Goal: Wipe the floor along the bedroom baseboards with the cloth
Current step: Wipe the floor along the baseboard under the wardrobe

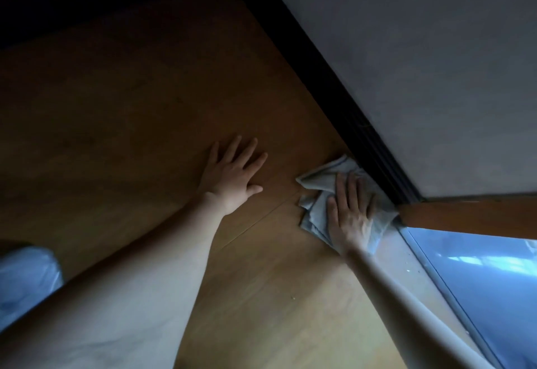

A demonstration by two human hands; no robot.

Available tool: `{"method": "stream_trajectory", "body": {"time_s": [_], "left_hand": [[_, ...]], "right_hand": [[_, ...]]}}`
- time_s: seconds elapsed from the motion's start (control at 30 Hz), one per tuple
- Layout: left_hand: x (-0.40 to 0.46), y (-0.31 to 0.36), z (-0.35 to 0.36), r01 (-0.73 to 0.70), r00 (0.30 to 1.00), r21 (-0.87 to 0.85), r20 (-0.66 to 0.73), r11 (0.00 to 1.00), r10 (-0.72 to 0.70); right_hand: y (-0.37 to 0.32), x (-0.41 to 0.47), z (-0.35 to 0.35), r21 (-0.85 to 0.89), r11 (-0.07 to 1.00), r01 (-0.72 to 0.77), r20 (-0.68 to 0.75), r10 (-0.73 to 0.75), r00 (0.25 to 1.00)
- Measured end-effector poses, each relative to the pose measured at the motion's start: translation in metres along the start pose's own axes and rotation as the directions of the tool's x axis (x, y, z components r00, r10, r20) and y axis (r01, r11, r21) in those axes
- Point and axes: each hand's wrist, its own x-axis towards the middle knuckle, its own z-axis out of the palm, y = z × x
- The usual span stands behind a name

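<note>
Wooden floor (139, 113) of warm brown laminate, seen from above at a tilt; a fine plank seam runs diagonally between the two hands. A dark baseboard (316, 69) runs diagonally from upper centre toward the lower right, with a pale grey wall (421, 63) above it. At the baseboard's near end sits an orange-brown wooden trim piece (470, 213), and below that a pale window track (418, 264) beside a bright blue-lit glass pane (488, 287); small specks lie on the track. The upper left corner is in deep shadow and nothing can be made out there.

The cloth (319, 188), light grey-blue and crumpled into folds, lies on the floor touching the baseboard, just where the baseboard meets the trim. The right hand (350, 211) is pressed flat on top of it, fingers (353, 187) extended and slightly spread, pointing toward the baseboard, not curled around the fabric; the hand hides part of the cloth. The left hand (232, 177) rests palm-down on bare floor, near the cloth but apart from it, fingers spread and holding nothing. Both forearms run off the lower edge. A pale blue, blurred shape (26, 278) at the lower left is cut off and cannot be identified.
</note>
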Motion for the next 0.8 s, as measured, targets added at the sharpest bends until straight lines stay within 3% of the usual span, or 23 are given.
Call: {"method": "stream_trajectory", "body": {"time_s": [0.1, 0.17, 0.3, 0.37, 0.57, 0.73, 0.8], "left_hand": [[0.000, 0.002, 0.002, 0.006, 1.000, 0.001, -0.006, 1.000, -0.006], [0.001, 0.002, 0.000, 0.007, 1.000, -0.007, 0.006, 1.000, -0.007], [0.000, -0.002, -0.003, -0.004, 1.000, -0.031, 0.020, 1.000, 0.005], [0.000, -0.002, -0.002, -0.012, 1.000, -0.022, 0.016, 1.000, 0.012], [0.000, 0.000, 0.001, -0.003, 1.000, 0.018, -0.004, 1.000, 0.003], [-0.004, -0.005, -0.002, -0.024, 1.000, -0.030, 0.003, 0.999, 0.024], [-0.003, -0.006, 0.000, -0.035, 0.999, -0.021, -0.001, 0.999, 0.035]], "right_hand": [[-0.026, 0.047, -0.003, -0.059, 0.990, 0.127, 0.021, -0.126, 0.992], [-0.019, 0.042, -0.004, -0.026, 0.991, 0.134, 0.010, -0.134, 0.991], [0.020, -0.031, -0.009, 0.050, 0.994, -0.096, -0.007, 0.097, 0.995], [0.019, -0.030, -0.006, 0.049, 0.989, -0.138, 0.018, 0.138, 0.990], [-0.026, 0.049, -0.003, -0.001, 0.995, 0.100, -0.007, -0.100, 0.995], [0.034, -0.040, -0.008, 0.003, 0.997, -0.080, -0.021, 0.080, 0.997], [0.032, -0.039, -0.005, 0.011, 0.993, -0.114, -0.032, 0.114, 0.993]]}}
